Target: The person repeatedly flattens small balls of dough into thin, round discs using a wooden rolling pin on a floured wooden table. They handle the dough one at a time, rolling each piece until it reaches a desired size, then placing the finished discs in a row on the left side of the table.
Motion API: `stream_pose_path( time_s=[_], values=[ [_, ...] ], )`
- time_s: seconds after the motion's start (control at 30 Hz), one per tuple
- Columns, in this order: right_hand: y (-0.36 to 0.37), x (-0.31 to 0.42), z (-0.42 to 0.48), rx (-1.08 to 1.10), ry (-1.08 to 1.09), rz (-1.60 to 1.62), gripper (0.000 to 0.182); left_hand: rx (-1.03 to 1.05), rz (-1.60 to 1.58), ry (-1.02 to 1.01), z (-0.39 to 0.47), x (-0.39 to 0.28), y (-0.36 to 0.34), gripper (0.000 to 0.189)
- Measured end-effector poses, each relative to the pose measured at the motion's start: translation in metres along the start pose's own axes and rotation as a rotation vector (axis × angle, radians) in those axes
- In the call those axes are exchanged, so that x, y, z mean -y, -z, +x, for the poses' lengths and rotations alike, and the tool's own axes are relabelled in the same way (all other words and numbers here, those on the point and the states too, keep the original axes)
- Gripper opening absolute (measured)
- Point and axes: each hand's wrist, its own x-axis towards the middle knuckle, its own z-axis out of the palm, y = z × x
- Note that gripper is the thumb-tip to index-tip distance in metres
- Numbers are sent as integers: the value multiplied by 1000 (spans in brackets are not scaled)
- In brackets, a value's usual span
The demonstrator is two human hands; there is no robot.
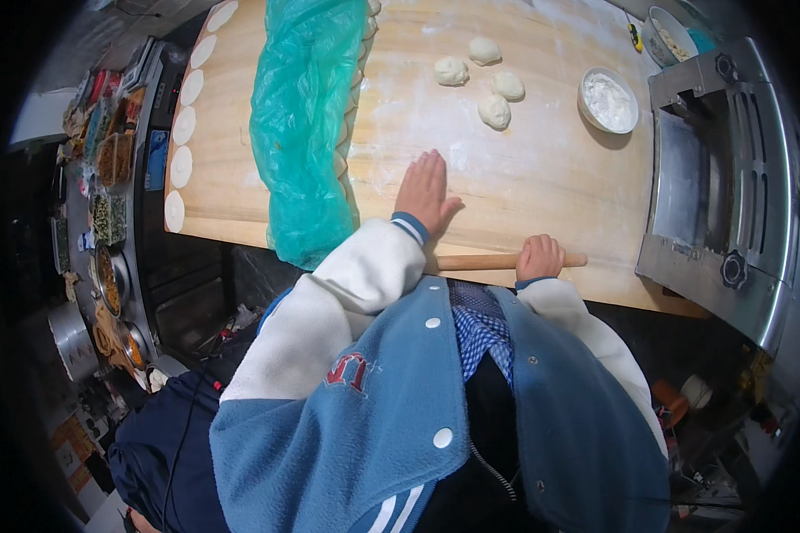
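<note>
My left hand [424, 193] lies palm down on the floured wooden board [553, 193], thumb spread from the fingers; whatever is under the palm is hidden. Close to the board's front edge, my right hand [540, 257] is wrapped around a wooden rolling pin [475, 262] near its right end. Beyond my left hand sit several dough balls, among them one at the front [494, 112] and one at the back [485, 51]. To the left, a crumpled green plastic sheet [310, 126] covers a strip of the board, and edges of flat dough rounds [341, 163] peek out along its right side.
Flat dough rounds [181, 166] line the board's left edge. A bowl of white flour [608, 100] stands at right, beside a metal oven [727, 180]. Another bowl [667, 36] and a yellow-handled tool [635, 38] are behind. Food containers [110, 216] crowd the left counter.
</note>
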Motion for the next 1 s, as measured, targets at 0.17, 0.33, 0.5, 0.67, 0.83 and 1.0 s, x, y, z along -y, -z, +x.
stream_pose_path(
  time_s=[0.17,0.33,0.5,0.67,0.83,1.0],
  values=[
    [-1,0,-4,2,-18,-29,5,13,2,-2,12,-13,-13,75],
    [0,2,0,-16,-9,6,6,-257,-732,233,11,37,-24,56],
    [-1,-3,-6,6,-29,-39,8,266,-200,288,19,10,8,37],
    [-3,10,2,62,-2,-141,15,588,-603,-126,17,-23,-36,29],
    [-5,15,94,63,-93,-68,27,717,-366,-89,46,-60,-21,21],
    [4,9,5,139,36,-226,58,474,-436,-94,20,-12,-24,25]
  ],
)
